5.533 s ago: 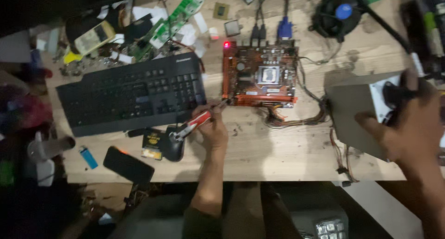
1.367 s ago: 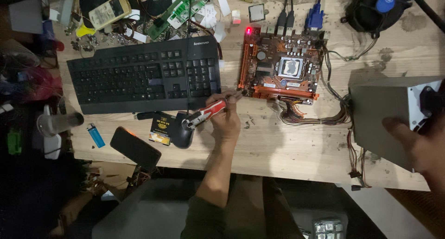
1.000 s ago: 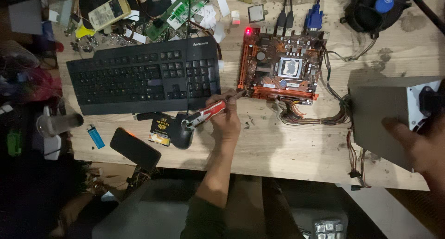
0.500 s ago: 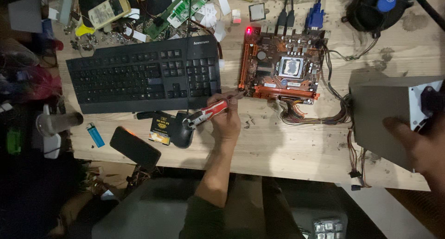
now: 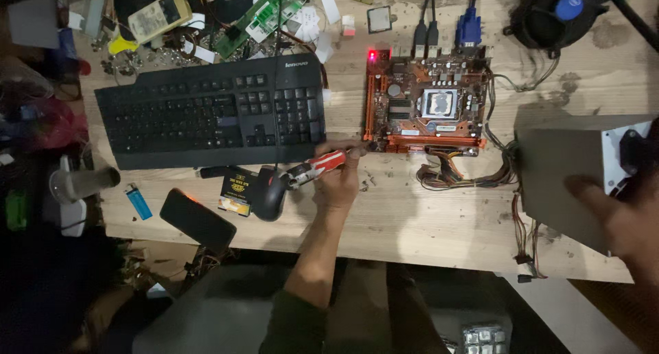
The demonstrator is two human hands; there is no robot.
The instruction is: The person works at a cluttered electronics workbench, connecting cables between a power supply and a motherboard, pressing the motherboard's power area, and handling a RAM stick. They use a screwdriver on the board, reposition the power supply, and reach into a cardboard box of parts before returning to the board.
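My left hand (image 5: 338, 182) grips a red-handled screwdriver (image 5: 317, 167). Its tip points at the lower left corner of an orange motherboard (image 5: 425, 103), which lies flat on the wooden table with a red light lit at its top left corner. My right hand (image 5: 618, 220) rests on the near right part of a grey power supply box (image 5: 556, 169), with the fingers spread over its top. A bundle of coloured wires (image 5: 456, 175) runs from the box to the board.
A black keyboard (image 5: 213, 114) lies left of the board. Below it are a black mouse (image 5: 269, 193), a dark phone (image 5: 197, 220) and a blue lighter (image 5: 139, 202). A round cooler fan (image 5: 556, 14) sits at the far right. Loose circuit boards and small parts (image 5: 261, 14) clutter the far left.
Over the last second both hands stay almost still. Since the oldest frame my right hand has slid lower on the grey box, and the view has shifted slightly.
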